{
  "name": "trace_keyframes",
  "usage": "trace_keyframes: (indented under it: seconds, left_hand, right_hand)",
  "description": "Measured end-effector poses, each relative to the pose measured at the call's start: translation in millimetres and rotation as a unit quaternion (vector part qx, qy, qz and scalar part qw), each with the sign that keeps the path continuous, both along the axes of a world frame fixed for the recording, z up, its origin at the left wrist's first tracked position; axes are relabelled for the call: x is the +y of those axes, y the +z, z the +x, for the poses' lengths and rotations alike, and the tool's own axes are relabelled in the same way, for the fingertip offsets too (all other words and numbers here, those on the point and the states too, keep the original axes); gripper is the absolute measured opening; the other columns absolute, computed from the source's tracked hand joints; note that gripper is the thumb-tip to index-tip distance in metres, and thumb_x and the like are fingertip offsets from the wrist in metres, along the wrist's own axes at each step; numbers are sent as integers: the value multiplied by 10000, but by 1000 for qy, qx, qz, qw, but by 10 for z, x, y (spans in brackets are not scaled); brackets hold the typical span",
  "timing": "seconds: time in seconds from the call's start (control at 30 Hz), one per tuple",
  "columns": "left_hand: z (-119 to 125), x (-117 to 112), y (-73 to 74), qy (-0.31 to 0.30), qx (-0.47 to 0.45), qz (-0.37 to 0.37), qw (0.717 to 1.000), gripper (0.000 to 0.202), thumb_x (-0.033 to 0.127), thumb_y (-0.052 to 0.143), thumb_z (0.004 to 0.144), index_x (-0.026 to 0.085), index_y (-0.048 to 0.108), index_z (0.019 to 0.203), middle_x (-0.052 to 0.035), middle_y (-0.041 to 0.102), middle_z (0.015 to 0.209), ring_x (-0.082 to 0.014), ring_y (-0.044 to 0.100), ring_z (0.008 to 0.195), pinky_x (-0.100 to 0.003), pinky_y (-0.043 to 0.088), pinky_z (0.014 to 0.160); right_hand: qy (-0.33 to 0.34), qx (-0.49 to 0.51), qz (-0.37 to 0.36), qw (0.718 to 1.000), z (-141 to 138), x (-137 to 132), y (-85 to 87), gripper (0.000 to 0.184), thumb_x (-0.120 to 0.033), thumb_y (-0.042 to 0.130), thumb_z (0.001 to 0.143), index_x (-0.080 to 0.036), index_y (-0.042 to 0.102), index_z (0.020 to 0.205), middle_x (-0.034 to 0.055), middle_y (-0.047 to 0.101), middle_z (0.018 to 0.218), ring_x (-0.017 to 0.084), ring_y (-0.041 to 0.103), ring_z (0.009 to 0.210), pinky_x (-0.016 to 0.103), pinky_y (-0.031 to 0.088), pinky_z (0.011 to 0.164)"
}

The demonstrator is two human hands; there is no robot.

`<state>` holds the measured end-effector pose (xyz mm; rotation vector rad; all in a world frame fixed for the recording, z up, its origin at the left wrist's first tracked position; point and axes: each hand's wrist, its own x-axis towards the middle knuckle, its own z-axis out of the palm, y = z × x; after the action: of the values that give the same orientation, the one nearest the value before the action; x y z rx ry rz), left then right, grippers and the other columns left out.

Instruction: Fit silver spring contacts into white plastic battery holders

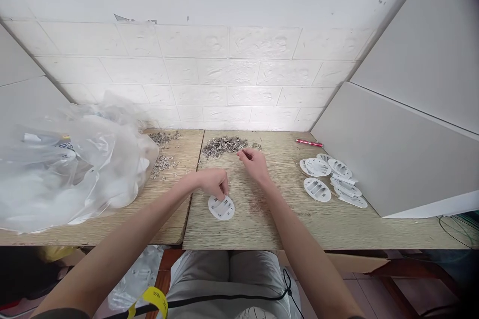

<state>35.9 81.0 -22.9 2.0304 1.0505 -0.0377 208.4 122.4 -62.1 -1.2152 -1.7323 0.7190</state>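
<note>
A round white disc (pixel 223 214) with several small slots and grey pieces lies on the wooden table in front of me. My left hand (pixel 214 182) is closed at its upper edge, thumb and fingers pinched on it. My right hand (pixel 255 163) reaches to the near right side of a heap of tiny metal pieces (pixel 222 146). Thumb and forefinger are pressed together there; whatever they pinch is too small to make out.
At the left stands a large clear plastic bag (pixel 93 159) of white items, beside more small metal pieces (pixel 161 164). Several similar discs (pixel 317 190) lie at the right, partly overlapping, near a red pen (pixel 309 142). A white brick-patterned wall (pixel 243 75) and grey side panels (pixel 404 144) enclose the table.
</note>
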Motion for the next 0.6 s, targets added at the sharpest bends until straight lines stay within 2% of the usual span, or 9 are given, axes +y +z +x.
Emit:
trace_keyframes:
  seconds: [0.17, 0.33, 0.43, 0.53, 0.6]
  left_hand:
    - [-55, -130, -11, 38, -28, 31, 998, 173, 81, 596, 526, 194, 725, 545, 34, 606, 490, -98, 434, 446, -224, 269, 465]
    - [-134, -356, -138, 72, -25, 145, 986, 254, 114, 557, 651, 218, 768, 746, -16, 701, 730, -139, 539, 587, -239, 324, 537]
    - [-152, -440, -213, 98, -24, 186, 977, 257, 109, 552, 684, 229, 761, 773, -25, 709, 800, -157, 571, 666, -244, 345, 580]
    - [-179, -413, -222, 95, -44, 159, 982, 207, 123, 572, 691, 210, 748, 757, -24, 689, 742, -144, 546, 627, -240, 343, 561]
    - [-207, -339, -182, 80, -80, 76, 991, 154, 162, 605, 700, 182, 739, 771, -28, 676, 708, -131, 526, 587, -236, 355, 542]
  right_hand:
    - [7, -7, 0, 1000, -26, -27, 17, 315, -416, 491, 840, -185, 546, 633, 0, 510, 602, 141, 431, 603, 276, 306, 588]
    - [22, -33, 4, 999, -66, -51, 34, 304, -370, 470, 842, -191, 496, 598, -3, 483, 594, 142, 425, 594, 285, 302, 598]
    - [40, -52, 21, 998, -89, -59, 23, 317, -361, 467, 843, -195, 454, 573, -10, 453, 580, 136, 397, 588, 285, 289, 592]
    - [50, -37, 7, 998, -92, -54, 4, 298, -379, 477, 840, -190, 509, 611, -8, 485, 598, 136, 409, 594, 281, 298, 589]
    - [46, -10, -8, 999, -77, -39, -6, 295, -396, 484, 836, -186, 541, 636, -3, 518, 619, 136, 424, 596, 278, 309, 588]
